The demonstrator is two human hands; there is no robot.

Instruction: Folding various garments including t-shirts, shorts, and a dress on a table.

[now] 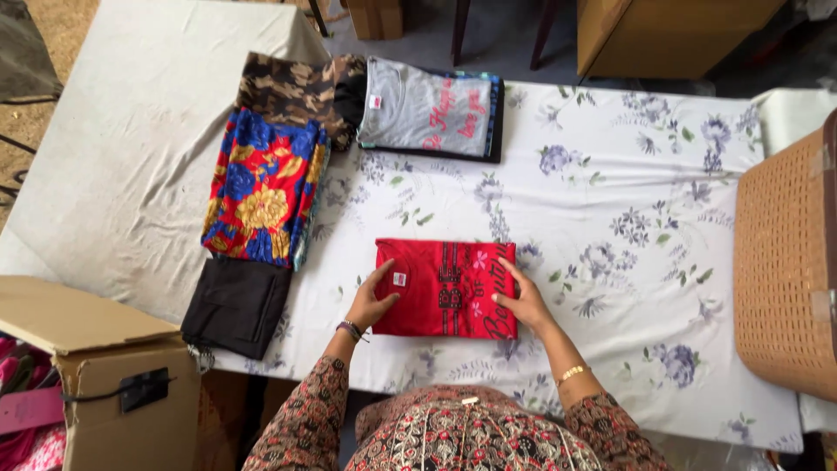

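A folded red T-shirt (445, 286) with printed lettering lies flat on the floral sheet (610, 192) near the table's front edge. My left hand (370, 301) rests on its left edge, fingers spread. My right hand (526, 301) lies flat against its right edge. Neither hand grips the cloth. Farther back sits a folded grey T-shirt (429, 113) on top of darker folded clothes.
Folded camouflage cloth (292, 87), a red-blue floral garment (261, 187) and a black folded piece (235, 305) lie in a row at the left. A woven tan basket (785, 262) stands at the right. A cardboard box (105, 375) sits at the lower left.
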